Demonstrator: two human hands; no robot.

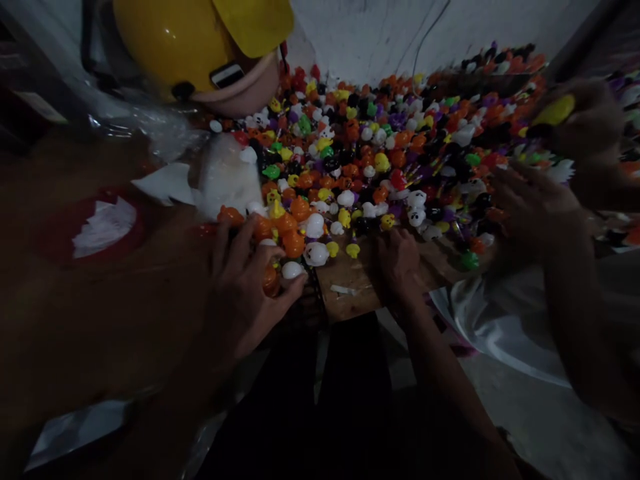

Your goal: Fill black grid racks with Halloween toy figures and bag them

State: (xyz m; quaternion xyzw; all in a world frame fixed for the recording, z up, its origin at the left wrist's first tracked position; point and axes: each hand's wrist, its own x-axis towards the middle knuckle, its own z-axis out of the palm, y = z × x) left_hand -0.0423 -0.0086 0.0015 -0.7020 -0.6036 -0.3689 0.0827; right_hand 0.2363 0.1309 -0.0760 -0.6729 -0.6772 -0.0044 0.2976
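My left hand (245, 283) curves round a small bunch of plastic figure heads at the left end of the pile. A glossy white head (291, 270) lies against its thumb, and an orange head (271, 281) shows inside the curled fingers. My right hand (401, 261) is at the pile's front edge, its fingers bent together beside a yellow figure (387, 221). Whatever its fingertips hold, if anything, is hidden. Between the hands sit a white ghost-like head (316, 253) and small yellow pieces (353, 251) on the wooden board (345, 300).
A large heap of coloured figures (350, 153) reaches back to the wall. Another person's hands (540, 200) work at the right. At the back left stands a pink basin (245, 87) with a yellow rounded object (165, 40). A red dish (55, 233) holds white paper slips (105, 227).
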